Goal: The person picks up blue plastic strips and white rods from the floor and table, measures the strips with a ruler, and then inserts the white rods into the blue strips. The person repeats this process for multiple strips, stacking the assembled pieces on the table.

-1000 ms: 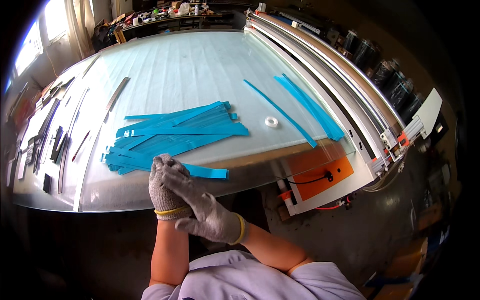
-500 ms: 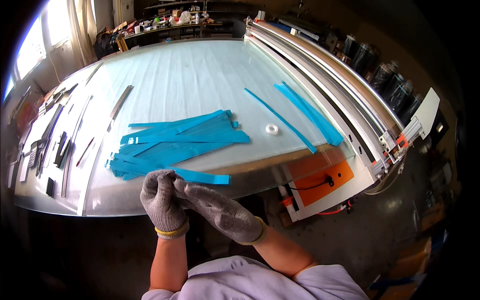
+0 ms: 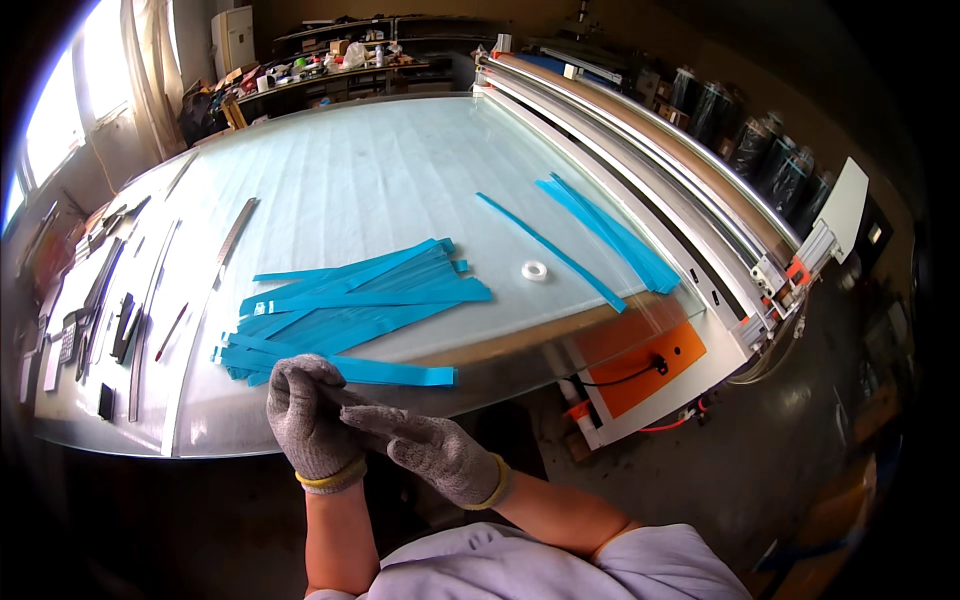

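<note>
Both my hands wear grey knit gloves with yellow cuffs and meet just off the near edge of a large glass-topped table (image 3: 330, 130). My left hand (image 3: 308, 415) is closed, its fingers curled in toward the thumb; what it holds, if anything, is hidden. The fingers of my right hand (image 3: 440, 455) stretch out toward the left palm, their tips next to it, and nothing shows in them. Just beyond the gloves lies a loose pile of flat blue strips (image 3: 380, 318). The closest blue strip (image 3: 405, 374) runs right beside my left fingertips.
A white tape roll (image 3: 535, 271), a single narrow blue strip (image 3: 550, 250) and a blue bundle (image 3: 612, 235) lie to the right. A long roller machine (image 3: 650, 170) borders that side. Metal rulers, a calculator (image 3: 68, 345) and a red pen (image 3: 171, 332) lie at left.
My right hand has drawn slightly back and its fingers have straightened and come away from the left fingertips. The whole view has shifted a little, so the table sits lower.
</note>
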The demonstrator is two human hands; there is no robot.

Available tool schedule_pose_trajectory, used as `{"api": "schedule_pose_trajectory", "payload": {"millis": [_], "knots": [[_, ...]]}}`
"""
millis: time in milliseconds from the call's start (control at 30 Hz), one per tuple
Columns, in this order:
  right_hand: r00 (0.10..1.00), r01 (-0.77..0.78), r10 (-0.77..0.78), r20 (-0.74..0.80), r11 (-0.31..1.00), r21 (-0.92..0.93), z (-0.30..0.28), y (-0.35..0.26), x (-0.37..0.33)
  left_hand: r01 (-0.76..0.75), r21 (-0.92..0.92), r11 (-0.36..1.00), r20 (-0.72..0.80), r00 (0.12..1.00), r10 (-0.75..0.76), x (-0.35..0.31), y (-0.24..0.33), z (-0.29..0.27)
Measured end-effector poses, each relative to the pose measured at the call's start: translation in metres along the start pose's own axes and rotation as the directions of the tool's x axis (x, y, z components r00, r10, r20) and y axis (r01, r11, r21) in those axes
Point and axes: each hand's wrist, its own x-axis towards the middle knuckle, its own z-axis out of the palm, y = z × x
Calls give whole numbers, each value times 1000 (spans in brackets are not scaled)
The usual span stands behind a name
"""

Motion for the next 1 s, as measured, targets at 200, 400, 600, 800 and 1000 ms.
{"api": "schedule_pose_trajectory", "payload": {"millis": [200, 400, 600, 800, 1000], "knots": [[921, 263, -167, -351, 933, 247, -6, 18, -3, 25, 210, 977, 174, 983, -63, -8, -2, 16], [941, -71, 97, -324, 993, 91, -18, 7, -9, -88, 253, 964, 250, 968, 23, -20, -4, 5], [866, 205, -346, -362, 904, -374, -6, -4, 15, -96, 275, 957, 46, 995, 87, -22, -9, 20], [814, 50, -526, -248, 489, -871, -11, -6, 29, 327, -4, 945, 198, 927, -320, -47, -26, 8], [876, 127, -482, 12, 206, -970, 0, 30, 44, 286, -438, 852, 234, 952, -199, 5, -17, -21]]}}
